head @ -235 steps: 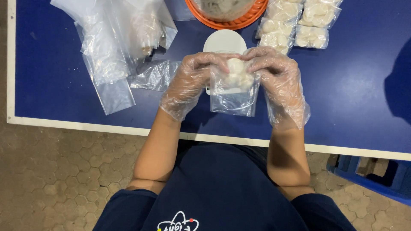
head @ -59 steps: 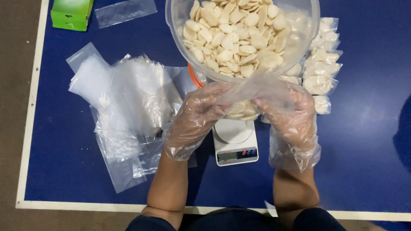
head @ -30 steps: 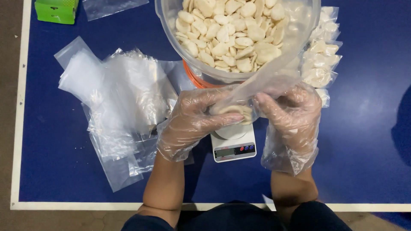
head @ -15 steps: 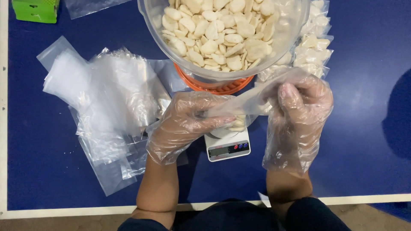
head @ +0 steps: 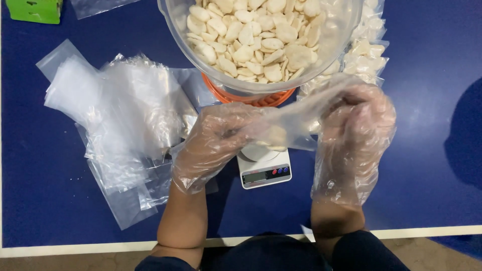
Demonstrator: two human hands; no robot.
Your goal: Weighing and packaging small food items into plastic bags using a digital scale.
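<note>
left hand (head: 216, 143): closed on the clear bag (head: 296, 120)
right hand (head: 359, 130): pinches the same bag
below: small white scale (head: 264, 168) on the blue table (head: 427, 165)

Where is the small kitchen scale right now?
In the head view, the white scale sits on the blue table at lower centre, below the clear bowl, partly hidden by the left hand and bag.
</note>
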